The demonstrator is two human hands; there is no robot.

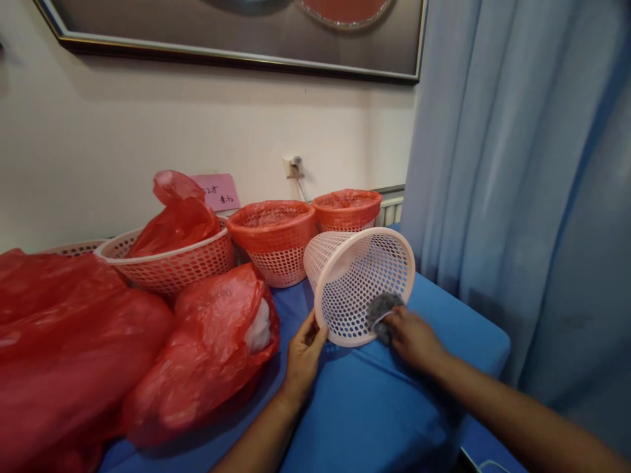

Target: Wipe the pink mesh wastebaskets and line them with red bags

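Note:
A pale pink perforated plastic basket [355, 276] lies tipped on its side on the blue-covered surface [374, 407], its open mouth toward me. My left hand [303, 355] grips the basket's rim at the lower left, fingers curled round it. My right hand [411, 338] is at the mouth's lower right, closed on a grey cloth [382, 309] that it presses against the inside of the basket.
Two upright baskets lined with red bags [273, 240] [346, 209] stand behind. A wider basket [170, 259] holds a red bag. Stuffed red plastic bags [211, 341] lie at the left. A blue curtain [517, 184] hangs at the right, beside the surface's edge.

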